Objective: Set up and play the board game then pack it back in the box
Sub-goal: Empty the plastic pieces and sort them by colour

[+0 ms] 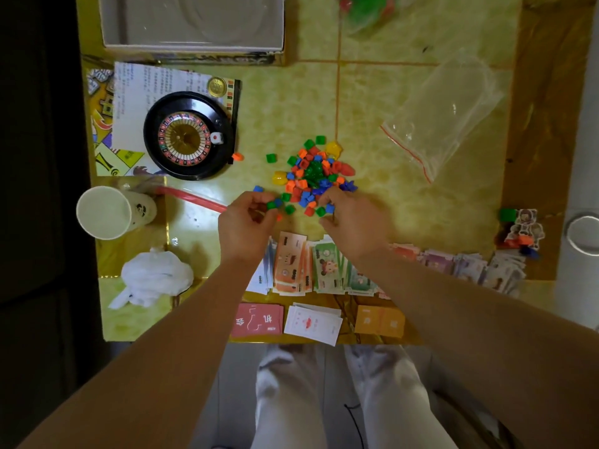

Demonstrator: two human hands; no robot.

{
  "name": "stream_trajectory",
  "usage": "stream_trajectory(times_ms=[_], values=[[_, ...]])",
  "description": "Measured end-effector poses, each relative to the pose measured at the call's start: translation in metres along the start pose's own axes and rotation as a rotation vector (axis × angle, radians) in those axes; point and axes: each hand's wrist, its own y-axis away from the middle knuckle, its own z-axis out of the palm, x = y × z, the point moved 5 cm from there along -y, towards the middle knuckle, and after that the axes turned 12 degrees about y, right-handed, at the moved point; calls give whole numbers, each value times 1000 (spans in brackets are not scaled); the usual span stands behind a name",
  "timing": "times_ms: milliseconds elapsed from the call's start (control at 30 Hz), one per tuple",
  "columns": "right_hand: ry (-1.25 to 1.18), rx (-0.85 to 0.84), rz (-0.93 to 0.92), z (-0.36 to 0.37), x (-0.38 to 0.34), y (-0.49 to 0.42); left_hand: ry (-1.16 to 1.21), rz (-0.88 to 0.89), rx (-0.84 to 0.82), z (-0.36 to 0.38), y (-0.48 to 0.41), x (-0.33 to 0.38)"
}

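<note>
A: Head view: where's the pile of plastic pieces [312,176]?
B: Mid-table, roundish, no clear long axis. Left hand [247,222], at seven o'clock from it, pinches green pieces [273,204]; right hand [351,218], five o'clock, curled, grasp unclear.

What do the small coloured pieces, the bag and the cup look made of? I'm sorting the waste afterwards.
Pieces: probably hard plastic, with saturated colours and slightly glossy moulded shapes. Bag: thin clear plastic film, see-through and creased, with a red zip strip at its mouth. Cup: likely paper, with a matte off-white inside and a printed wall, though thin plastic can't be ruled out.
</note>
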Motion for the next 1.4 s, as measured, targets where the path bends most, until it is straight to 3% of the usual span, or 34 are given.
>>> stream_trajectory(times_ms=[233, 333, 400, 500, 567, 667, 767, 833, 900, 1033, 1200, 1400], values=[[9, 38, -54, 0, -1, -4, 516, -218, 65, 4, 1, 5], [-140, 48, -16, 0, 4, -3, 582, -287, 78, 8, -2, 2], [-406, -11, 120, 4, 13, -3, 336, -193, 3, 12, -3, 3], [-1047, -93, 368, 11, 21, -1, -231, -12, -83, 26, 0, 7], [-1203, -152, 427, 12, 23, -2, -470, 56, -36, 30, 2, 11], [-1115, -159, 418, 10, 27, -4, -573, 106, -18, 36, 0, 13], [-894, -53, 361, 3, 30, -10, -523, 175, -24, 36, -2, 17], [-746, 43, 297, -6, 26, -17, -362, 175, -6, 30, -3, 20], [-623, 104, 223, -15, 17, -25, -137, 52, 35, 22, -5, 15], [-322, 75, 174, -10, 7, -32, 124, -98, 139, 7, -15, 9], [-310, 176, 234, -18, 28, -24, -94, -5, 47, 18, -15, 24], [-196, 147, 233, -22, 30, -32, -508, 113, 18, 31, -16, 25]])
